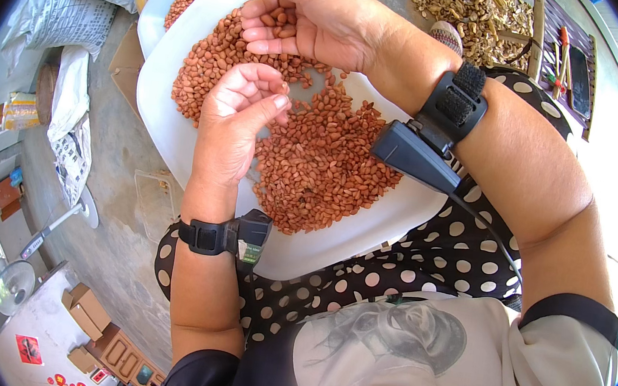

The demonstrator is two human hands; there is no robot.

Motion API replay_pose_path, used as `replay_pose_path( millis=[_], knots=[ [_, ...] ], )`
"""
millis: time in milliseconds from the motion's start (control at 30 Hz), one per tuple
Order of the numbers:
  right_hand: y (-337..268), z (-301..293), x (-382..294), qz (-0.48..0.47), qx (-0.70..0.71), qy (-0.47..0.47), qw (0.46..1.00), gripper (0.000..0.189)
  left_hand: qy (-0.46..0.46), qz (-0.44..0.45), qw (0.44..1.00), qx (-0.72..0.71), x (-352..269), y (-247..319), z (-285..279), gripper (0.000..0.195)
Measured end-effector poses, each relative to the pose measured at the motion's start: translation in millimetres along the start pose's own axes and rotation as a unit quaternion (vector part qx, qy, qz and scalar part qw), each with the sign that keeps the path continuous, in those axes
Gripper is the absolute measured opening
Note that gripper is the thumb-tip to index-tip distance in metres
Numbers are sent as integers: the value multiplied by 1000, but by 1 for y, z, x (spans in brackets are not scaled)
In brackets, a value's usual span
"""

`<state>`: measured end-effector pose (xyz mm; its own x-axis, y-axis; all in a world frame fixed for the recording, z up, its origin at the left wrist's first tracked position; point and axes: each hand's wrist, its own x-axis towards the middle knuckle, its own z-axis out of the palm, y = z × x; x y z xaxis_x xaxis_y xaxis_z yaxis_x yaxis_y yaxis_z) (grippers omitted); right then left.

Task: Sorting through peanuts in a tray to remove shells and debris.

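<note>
A white plastic tray [166, 114] rests on my lap, holding shelled peanuts with reddish skins [323, 166] in two joined heaps. My right hand [311, 24] is palm up over the tray's far side, its fingers curled around several peanuts [278, 22]. Below it, my left hand [247, 109] is raised over the gap between the heaps, with thumb and forefinger pinched on a small pale bit [285, 86], perhaps a piece of peanut. Each wrist wears a black strap with a device on it.
A second white tray [154, 21] with peanuts lies beyond the first. Peanut shells [450, 3] cover the floor ahead. An open cardboard box [127, 66], sacks [58, 13] and a standing fan [15, 285] are on the left. A phone [579, 81] lies on a woven seat at the right.
</note>
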<state>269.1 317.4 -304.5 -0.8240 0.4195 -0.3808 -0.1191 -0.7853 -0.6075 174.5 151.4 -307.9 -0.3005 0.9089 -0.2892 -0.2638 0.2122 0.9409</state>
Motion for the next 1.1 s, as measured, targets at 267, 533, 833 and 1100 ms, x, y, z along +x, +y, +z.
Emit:
replay_pose_path(
  millis=[267, 533, 833, 1100],
  knots=[
    [14, -4, -3, 122, -36, -75, 989, 42, 85, 147, 984, 48, 0, 16, -12, 16],
    [-1, -1, 1, 32, 23, -45, 998, 42, 155, 60, 979, 119, 2, 10, -22, 12],
    [-28, -15, 4, -28, 51, -70, 996, 34, 51, -8, 892, 449, 2, -20, -23, 25],
    [-41, 8, -31, -70, -44, -16, 996, 36, 51, 74, 832, 548, 1, -29, -17, 22]
  ],
)
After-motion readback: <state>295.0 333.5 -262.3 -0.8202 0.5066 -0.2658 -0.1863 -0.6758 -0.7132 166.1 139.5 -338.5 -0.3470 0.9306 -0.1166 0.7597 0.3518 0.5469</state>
